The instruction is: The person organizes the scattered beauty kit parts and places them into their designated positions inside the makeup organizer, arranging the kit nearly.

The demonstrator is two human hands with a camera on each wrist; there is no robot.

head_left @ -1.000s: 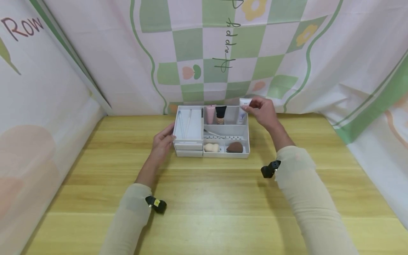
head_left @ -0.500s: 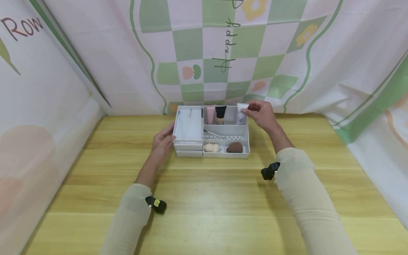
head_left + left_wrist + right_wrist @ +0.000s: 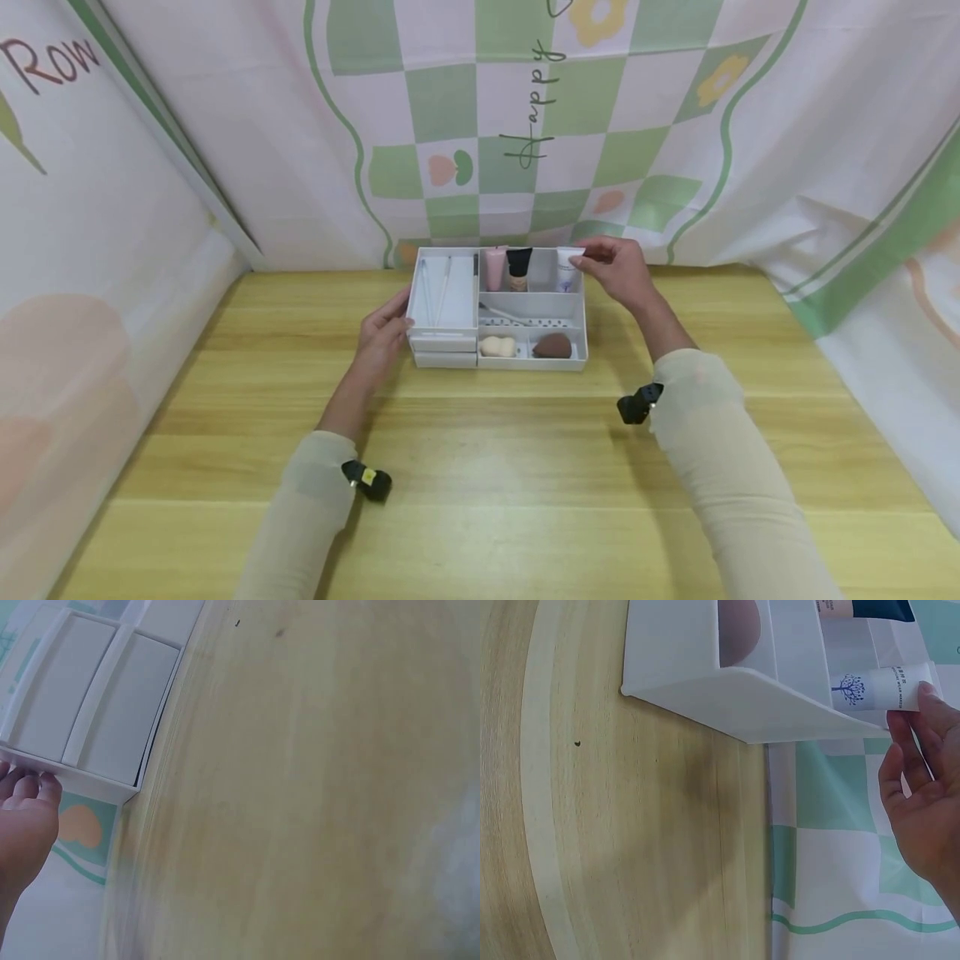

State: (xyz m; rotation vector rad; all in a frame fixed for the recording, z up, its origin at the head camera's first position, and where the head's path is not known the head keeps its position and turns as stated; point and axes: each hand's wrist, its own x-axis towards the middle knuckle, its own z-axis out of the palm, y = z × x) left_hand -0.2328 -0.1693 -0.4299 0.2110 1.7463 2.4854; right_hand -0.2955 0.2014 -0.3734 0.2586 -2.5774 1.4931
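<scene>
The right hand [image 3: 618,271] pinches a white tube [image 3: 567,268] standing in the organizer's [image 3: 497,360] back right compartment. The left hand [image 3: 382,333], fingers relaxed, rests against the organizer's left side.

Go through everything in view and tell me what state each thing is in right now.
White tube: upright in the organizer's back right compartment, top pinched by right hand.
Organizer: on the table, steadied by left hand at its left side.
Pink tube: standing in back compartment.
Black-capped tube: standing beside it.
Two sponges: lying in front compartments.
</scene>
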